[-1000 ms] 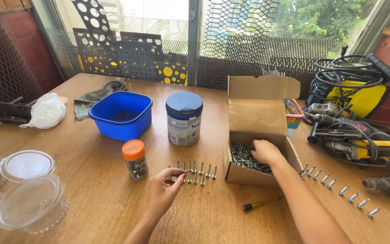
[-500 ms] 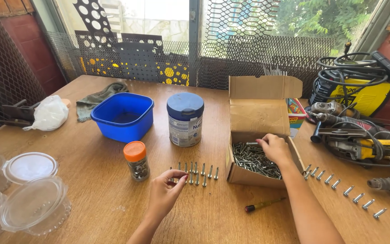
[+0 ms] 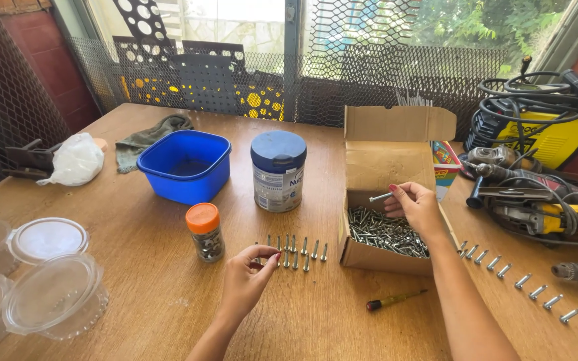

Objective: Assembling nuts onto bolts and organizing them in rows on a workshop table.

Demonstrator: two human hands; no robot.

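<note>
Your right hand (image 3: pixel 415 206) is hovering over the open cardboard box (image 3: pixel 396 150), its fingers (image 3: pixel 396 194) pinching one bolt (image 3: pixel 380 197) by its end so that it is sticking out level to the left, above the heap of bolts (image 3: pixel 386 232) lying in the box. Your left hand (image 3: pixel 247 277) is resting on the worktop (image 3: pixel 135 267) with its fingers curled loosely together, the tips touching the left end of the short row of bolts (image 3: pixel 294 251) that is lying side by side in front of the box. A small jar with an orange lid (image 3: pixel 205 231) is standing just beside that row on the left, and a tin with a blue lid (image 3: pixel 278 170) and a blue tub (image 3: pixel 185 165) are standing behind it. A second row of bolts (image 3: pixel 516 281) is running slantwise on the right of the box, near the power tools (image 3: pixel 543 200). A small screwdriver (image 3: pixel 396 300) is lying in front of the box, between your forearms. Clear plastic tubs (image 3: pixel 35 281) are sitting at the left edge. The bare wood between your left hand and those tubs is giving you the widest free stretch.
</note>
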